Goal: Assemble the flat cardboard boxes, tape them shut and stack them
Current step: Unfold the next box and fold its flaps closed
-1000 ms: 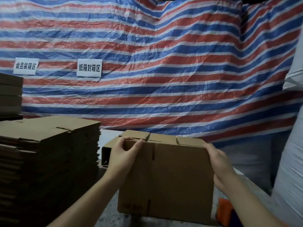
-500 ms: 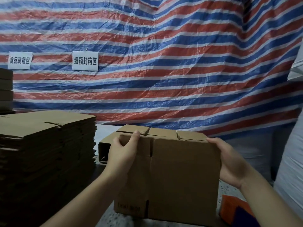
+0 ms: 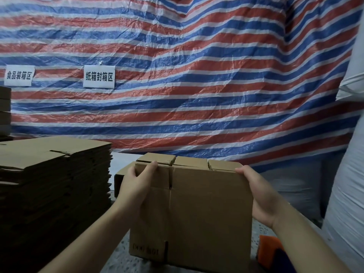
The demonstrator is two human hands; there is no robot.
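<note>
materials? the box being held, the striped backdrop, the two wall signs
Box: brown corrugated cardboard, matte; creased folds and slotted flaps show, held by the left hand and right hand.
Striped backdrop: looks like woven plastic tarpaulin; glossy, crinkled, catching highlights.
Wall signs: probably printed white paper, flat and matte; lamination can't be ruled out.

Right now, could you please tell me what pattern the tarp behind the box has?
Red, white and blue stripes on the tarp, seen in the head view.

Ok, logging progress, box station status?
Left hand and right hand both gripping the box. Flaps folded, untaped. Flat stack left, clear.
</note>
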